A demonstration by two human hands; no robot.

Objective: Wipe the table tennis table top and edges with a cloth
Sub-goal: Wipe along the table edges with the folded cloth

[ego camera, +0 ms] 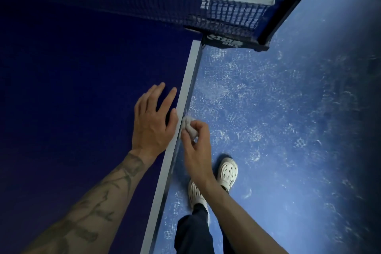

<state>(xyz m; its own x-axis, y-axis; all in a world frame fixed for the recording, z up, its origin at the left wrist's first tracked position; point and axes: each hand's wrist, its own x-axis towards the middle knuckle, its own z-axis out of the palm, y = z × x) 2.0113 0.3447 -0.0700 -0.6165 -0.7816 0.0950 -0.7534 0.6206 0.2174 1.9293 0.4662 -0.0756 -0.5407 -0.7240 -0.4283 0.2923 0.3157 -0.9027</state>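
The dark blue table tennis table [72,93] fills the left of the view, with a white line along its side edge [184,93]. My left hand [153,119] rests flat on the top, fingers straight, just inside that line. My right hand [195,148] is off the side of the table and pinches a small bunched white cloth [188,125], holding it against the table's side edge right beside my left thumb.
The net [144,8] crosses the table ahead, and its black post and clamp [276,20] stick out past the edge. A scuffed blue floor [288,130] lies to the right. My feet in white clogs [226,171] stand close to the table.
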